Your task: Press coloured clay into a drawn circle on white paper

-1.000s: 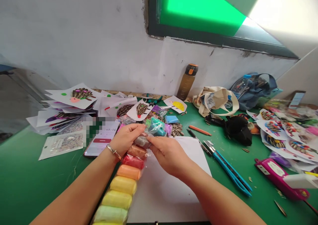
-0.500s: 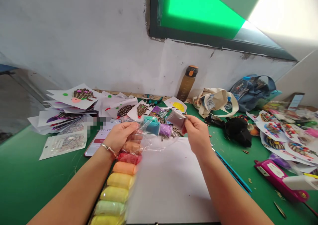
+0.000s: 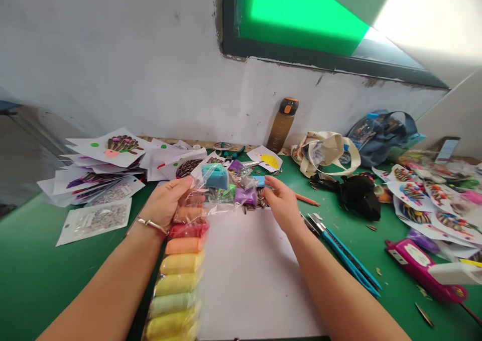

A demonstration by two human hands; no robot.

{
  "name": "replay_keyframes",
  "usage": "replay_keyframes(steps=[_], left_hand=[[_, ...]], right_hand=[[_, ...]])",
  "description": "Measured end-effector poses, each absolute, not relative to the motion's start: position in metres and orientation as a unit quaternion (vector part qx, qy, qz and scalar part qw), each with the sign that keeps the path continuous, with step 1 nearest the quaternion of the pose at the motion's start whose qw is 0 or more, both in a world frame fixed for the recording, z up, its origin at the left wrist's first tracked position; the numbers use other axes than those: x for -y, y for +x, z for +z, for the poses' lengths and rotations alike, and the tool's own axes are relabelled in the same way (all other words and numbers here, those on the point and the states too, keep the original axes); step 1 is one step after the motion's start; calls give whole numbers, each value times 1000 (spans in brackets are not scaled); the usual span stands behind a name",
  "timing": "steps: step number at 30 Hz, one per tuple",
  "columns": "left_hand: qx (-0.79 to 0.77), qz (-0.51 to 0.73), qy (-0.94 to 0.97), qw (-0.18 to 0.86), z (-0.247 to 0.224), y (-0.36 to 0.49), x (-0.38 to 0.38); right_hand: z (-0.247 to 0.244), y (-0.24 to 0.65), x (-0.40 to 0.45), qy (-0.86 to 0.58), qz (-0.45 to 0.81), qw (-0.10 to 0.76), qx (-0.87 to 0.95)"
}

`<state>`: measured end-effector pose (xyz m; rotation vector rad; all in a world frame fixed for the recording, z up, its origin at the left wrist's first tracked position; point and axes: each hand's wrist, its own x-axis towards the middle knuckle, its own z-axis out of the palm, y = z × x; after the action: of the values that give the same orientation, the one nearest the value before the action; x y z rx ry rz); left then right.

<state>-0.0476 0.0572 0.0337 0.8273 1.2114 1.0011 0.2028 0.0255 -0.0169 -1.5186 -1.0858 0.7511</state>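
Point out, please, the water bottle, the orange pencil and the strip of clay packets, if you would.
Water bottle (image 3: 281,125): head view, on its amber body.
Orange pencil (image 3: 307,199): head view, on its shaft.
Strip of clay packets (image 3: 181,265): head view, on a yellow packet.

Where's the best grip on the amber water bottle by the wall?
Around the middle of the amber water bottle, coming from the front, over the table. It stands on end and its long, rounded body suits a full wrap, while the wall behind blocks any approach from the rear.

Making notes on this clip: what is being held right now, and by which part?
The left hand grips the clear plastic strip of coloured clay packets near its upper end; the right hand seems to hold nothing.
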Motion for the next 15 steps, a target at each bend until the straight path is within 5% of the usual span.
replay_keyframes(steps=[4, 11, 15], left_hand=[[-522, 419, 373, 642, 31, -38, -53], [-498, 409, 385, 660, 27, -21, -44], [-493, 406, 405, 654, 25, -18, -43]], right_hand=[[13, 192, -3, -535, 115, 587, 597], [31, 159, 18, -470, 201, 259, 819], [25, 152, 18, -447, 229, 237, 832]])
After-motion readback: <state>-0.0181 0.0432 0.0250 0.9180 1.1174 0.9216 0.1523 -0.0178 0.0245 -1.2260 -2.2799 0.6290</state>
